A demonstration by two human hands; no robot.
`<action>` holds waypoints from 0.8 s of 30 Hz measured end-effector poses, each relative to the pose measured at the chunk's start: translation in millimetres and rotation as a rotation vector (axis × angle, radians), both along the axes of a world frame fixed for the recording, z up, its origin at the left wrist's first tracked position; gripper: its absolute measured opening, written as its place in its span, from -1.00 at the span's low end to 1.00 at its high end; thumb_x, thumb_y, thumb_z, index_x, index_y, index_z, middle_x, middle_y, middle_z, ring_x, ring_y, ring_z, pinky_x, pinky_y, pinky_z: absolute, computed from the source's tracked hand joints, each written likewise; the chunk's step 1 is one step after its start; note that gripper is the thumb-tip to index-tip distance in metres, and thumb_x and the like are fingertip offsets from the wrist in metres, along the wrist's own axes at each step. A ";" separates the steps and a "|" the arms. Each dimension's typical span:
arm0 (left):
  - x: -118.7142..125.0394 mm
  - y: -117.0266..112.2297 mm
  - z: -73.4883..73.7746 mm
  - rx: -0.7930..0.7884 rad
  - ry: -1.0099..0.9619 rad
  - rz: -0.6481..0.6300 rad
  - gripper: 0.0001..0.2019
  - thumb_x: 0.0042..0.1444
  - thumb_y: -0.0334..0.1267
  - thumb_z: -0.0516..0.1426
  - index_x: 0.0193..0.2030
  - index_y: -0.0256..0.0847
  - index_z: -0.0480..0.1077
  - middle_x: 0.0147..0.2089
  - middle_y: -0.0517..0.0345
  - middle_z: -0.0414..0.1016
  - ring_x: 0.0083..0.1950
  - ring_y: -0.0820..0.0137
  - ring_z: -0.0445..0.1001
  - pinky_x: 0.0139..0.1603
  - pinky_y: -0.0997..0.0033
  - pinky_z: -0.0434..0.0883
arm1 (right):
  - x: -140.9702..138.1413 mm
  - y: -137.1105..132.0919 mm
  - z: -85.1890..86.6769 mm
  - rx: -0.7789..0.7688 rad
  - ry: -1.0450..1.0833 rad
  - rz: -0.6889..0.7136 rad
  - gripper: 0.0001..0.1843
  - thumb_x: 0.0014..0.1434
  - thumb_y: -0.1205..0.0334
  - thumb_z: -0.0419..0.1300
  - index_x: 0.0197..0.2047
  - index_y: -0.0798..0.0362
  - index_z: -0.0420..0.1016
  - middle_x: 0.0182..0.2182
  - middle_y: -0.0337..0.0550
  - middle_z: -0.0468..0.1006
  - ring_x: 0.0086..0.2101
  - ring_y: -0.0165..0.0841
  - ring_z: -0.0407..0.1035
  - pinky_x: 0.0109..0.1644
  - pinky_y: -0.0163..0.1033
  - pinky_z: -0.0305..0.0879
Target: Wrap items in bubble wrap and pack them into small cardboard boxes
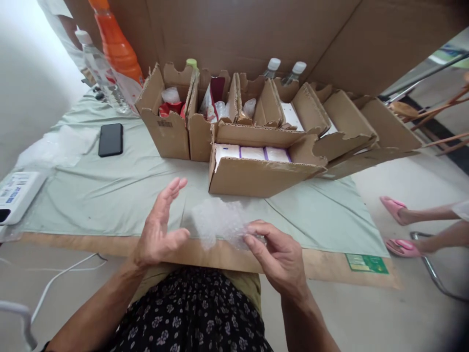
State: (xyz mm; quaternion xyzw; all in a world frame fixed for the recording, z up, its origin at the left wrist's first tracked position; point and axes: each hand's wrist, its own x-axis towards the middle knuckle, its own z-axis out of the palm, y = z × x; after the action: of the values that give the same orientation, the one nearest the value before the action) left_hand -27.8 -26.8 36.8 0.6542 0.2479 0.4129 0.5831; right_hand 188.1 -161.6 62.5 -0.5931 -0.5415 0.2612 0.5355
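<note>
A crumpled sheet of bubble wrap hangs over the near edge of the cloth-covered table. My right hand pinches its right end between thumb and fingers. Left of the wrap, my left hand is raised with fingers stretched and thumb apart, holding nothing. Just beyond both hands lies a long cardboard box with white, purple-edged packs inside.
Several upright cardboard bins line the back. Bottles, including an orange one, stand back left. A black phone, more bubble wrap and a white device lie left. Another person's feet show at right.
</note>
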 end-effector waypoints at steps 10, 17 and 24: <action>14.9 -23.9 18.6 0.214 0.485 -0.337 -0.79 0.31 -0.22 0.11 -0.32 -0.15 0.52 -0.32 0.14 0.58 -0.17 0.28 0.56 -0.05 0.29 0.46 | 0.9 -15.1 26.2 -0.073 -0.333 0.196 -0.61 0.28 0.04 0.35 0.11 -0.01 0.53 -0.13 -0.09 0.69 -0.16 -0.25 0.57 -0.10 -0.19 0.48; 0.3 -14.0 14.6 -0.006 0.626 -0.524 -0.83 0.20 -0.18 0.17 -0.38 -0.18 0.47 -0.38 0.23 0.52 -0.32 0.39 0.48 -0.29 0.43 0.41 | 21.7 -9.1 52.0 0.066 -0.378 0.029 -0.85 0.34 0.37 0.22 -0.18 -0.04 0.61 -0.36 -0.23 0.66 -0.37 -0.37 0.51 -0.30 -0.30 0.42; 2.9 49.7 93.8 0.050 0.285 0.001 -0.90 0.12 -0.13 0.33 -0.32 -0.07 0.61 -0.31 0.15 0.66 -0.27 0.26 0.58 -0.20 0.26 0.55 | 85.3 30.8 94.9 0.265 -0.336 -0.294 -0.91 0.18 0.25 0.42 -0.20 -0.02 0.72 -0.28 -0.21 0.72 -0.28 -0.33 0.58 -0.19 -0.24 0.52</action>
State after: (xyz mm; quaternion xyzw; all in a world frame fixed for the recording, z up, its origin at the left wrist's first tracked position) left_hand -24.9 22.9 130.6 0.7205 0.3183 0.3222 0.5251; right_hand 273.4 -130.7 157.4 -0.6251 -0.5604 0.0050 0.5434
